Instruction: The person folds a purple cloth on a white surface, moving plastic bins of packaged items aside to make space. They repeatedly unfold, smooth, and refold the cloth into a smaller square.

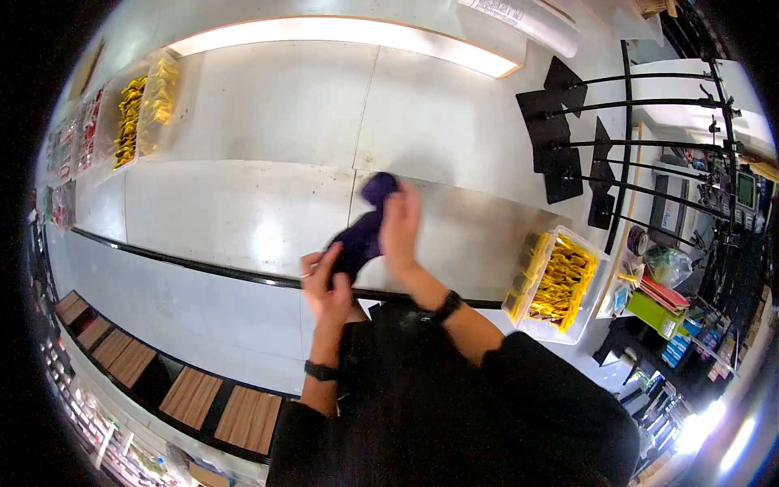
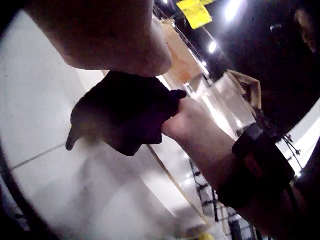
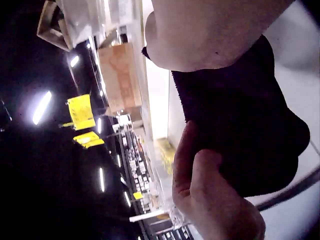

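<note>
A dark purple sock (image 1: pixel 357 242) is held up between both hands, over the near edge of the worktable. My left hand (image 1: pixel 326 286) grips its lower end, with thumb and fingers at the edge of the cloth. On the other side, my right hand (image 1: pixel 401 229) holds the upper part, and a rounded end pokes out beyond its fingers. In the right wrist view the sock (image 3: pixel 235 110) looks nearly black, with a straight edge where the left hand (image 3: pixel 215 185) pinches it. The left wrist view shows the right hand (image 2: pixel 185 117) at the cloth's side.
A clear bin (image 1: pixel 596 292) of yellow-packaged items stands at the table's right end. More bins with yellow packs (image 1: pixel 130 122) and red packs (image 1: pixel 89 130) line the far left. Black flat boards (image 1: pixel 560 154) on rods reach in from the right. A light strip (image 1: pixel 349 32) runs along the back.
</note>
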The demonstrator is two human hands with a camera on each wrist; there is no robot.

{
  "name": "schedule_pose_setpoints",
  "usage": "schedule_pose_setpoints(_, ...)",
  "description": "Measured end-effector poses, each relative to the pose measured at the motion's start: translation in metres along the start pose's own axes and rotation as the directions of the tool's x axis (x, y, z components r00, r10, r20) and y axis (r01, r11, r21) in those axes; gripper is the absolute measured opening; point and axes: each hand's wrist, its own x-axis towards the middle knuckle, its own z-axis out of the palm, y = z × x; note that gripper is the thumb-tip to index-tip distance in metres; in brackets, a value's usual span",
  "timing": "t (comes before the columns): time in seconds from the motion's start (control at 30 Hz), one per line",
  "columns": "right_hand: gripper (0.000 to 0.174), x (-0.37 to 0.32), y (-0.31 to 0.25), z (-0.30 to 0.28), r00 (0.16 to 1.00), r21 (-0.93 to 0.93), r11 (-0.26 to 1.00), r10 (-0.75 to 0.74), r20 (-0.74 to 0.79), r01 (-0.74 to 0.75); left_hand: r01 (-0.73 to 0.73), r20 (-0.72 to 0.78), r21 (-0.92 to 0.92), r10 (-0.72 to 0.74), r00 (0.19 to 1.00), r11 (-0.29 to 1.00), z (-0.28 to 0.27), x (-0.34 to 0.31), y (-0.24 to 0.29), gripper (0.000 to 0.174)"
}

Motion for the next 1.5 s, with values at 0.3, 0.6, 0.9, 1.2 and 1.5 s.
schedule_pose_setpoints(0.3, 0.041, 0.099, -0.009, -0.149, 0.759, -0.473, 0.875, -0.377, -0.53, 0.104, -0.295, 0.53, -0.101, 0.303, 0.792, 0.95, 0.123, 0.046, 0.065, 0.045)
schedule_pose_setpoints(0.6, 0.038, 0.187, 0.036, -0.083, 0.861, -0.786, 0.453, -0.473, 0.187, 0.42, -0.517, 0.416, 0.227, 0.398, 0.818, 0.825, 0.15, 0.106, 0.011, 0.041)
schedule_pose_setpoints(0.9, 0.038, 0.252, 0.012, 0.077, 0.654, -0.71, 0.164, -0.568, 0.5, 0.685, -0.321, 0.194, 0.501, 0.257, 0.947, 0.804, 0.121, 0.189, -0.007, 0.046)
schedule_pose_setpoints(1.2, 0.027, 0.168, 0.023, 0.17, 0.508, -0.419, 0.293, -0.589, 0.629, 0.859, 0.132, 0.095, 0.589, -0.231, 0.968, 0.797, 0.048, 0.148, -0.043, 0.054)
schedule_pose_setpoints(1.5, 0.017, -0.001, 0.05, 0.175, 0.605, -0.032, 0.852, -0.344, 0.718, 0.522, 0.518, -0.239, 0.497, -0.463, 0.853, 0.697, -0.048, 0.041, -0.056, 0.057)
